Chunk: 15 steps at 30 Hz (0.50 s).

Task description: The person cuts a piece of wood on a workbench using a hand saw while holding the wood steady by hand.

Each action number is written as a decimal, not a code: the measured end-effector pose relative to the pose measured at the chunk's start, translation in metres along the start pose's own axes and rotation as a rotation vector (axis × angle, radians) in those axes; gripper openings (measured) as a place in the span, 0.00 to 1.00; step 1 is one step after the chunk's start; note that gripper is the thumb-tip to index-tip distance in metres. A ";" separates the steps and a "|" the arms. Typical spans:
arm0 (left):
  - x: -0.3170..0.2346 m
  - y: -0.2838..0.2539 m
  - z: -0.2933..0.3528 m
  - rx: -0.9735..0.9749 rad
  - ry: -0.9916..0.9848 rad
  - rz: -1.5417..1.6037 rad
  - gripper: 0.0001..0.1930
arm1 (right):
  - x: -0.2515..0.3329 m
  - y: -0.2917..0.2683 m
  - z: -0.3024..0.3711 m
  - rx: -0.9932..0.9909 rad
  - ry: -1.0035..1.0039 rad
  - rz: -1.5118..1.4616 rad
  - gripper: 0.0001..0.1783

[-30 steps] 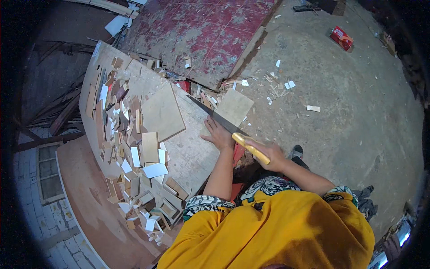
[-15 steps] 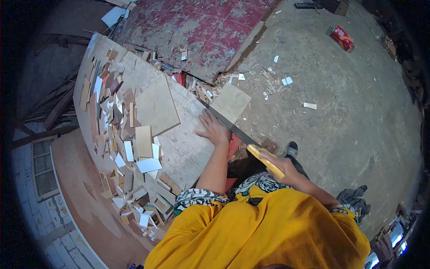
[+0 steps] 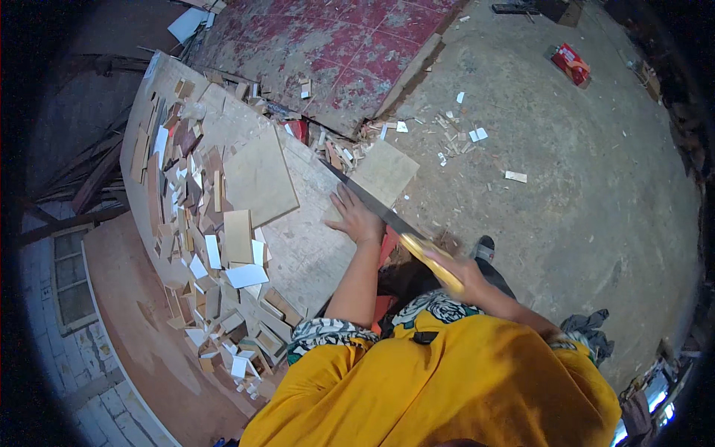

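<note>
My left hand (image 3: 357,220) lies with fingers spread on a pale wooden board (image 3: 302,257), close to its right edge. Wrapped round the yellow handle (image 3: 417,249) of a handsaw is my right hand (image 3: 463,276), slightly blurred. The saw's dark blade (image 3: 372,201) runs diagonally along the board's edge, just right of my left fingers. Whether its teeth sit in a cut cannot be made out. Left of my left hand, a square wooden panel (image 3: 261,179) and a smaller rectangular wood piece (image 3: 238,236) rest on the board.
Many wood and white offcuts (image 3: 212,302) are heaped along the left side. A square panel (image 3: 385,173) lies beyond the blade, low by the board's edge. Scraps (image 3: 450,130) and a red packet (image 3: 571,65) are on the concrete floor. My foot (image 3: 485,248) shows below.
My right hand has pushed the handsaw a short way forward and left, along the board's edge. My left hand has stayed in place.
</note>
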<state>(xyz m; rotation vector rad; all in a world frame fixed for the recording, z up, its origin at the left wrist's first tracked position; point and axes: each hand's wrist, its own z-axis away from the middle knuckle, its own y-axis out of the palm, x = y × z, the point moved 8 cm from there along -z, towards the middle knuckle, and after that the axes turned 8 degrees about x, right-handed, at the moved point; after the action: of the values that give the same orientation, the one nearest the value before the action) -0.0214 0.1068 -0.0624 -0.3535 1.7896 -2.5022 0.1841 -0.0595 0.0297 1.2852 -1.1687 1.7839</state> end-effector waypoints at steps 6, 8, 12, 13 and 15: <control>-0.003 -0.002 0.004 0.030 0.026 0.045 0.38 | -0.002 -0.004 -0.012 -0.017 -0.078 0.041 0.44; -0.003 -0.002 0.005 0.034 0.017 0.030 0.38 | -0.014 0.006 -0.051 -0.024 -0.027 -0.048 0.43; 0.001 -0.005 0.001 0.035 -0.028 0.012 0.37 | -0.014 0.014 -0.065 0.023 0.000 0.023 0.43; 0.001 -0.004 0.001 0.049 -0.035 0.033 0.37 | -0.013 0.012 -0.055 0.038 0.033 0.043 0.42; 0.001 -0.006 0.001 0.012 -0.042 0.043 0.35 | -0.004 0.000 -0.030 -0.002 0.001 0.027 0.42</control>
<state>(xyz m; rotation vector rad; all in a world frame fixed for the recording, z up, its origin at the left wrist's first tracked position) -0.0216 0.1074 -0.0559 -0.3598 1.7468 -2.4577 0.1745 -0.0319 0.0218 1.2727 -1.1918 1.8019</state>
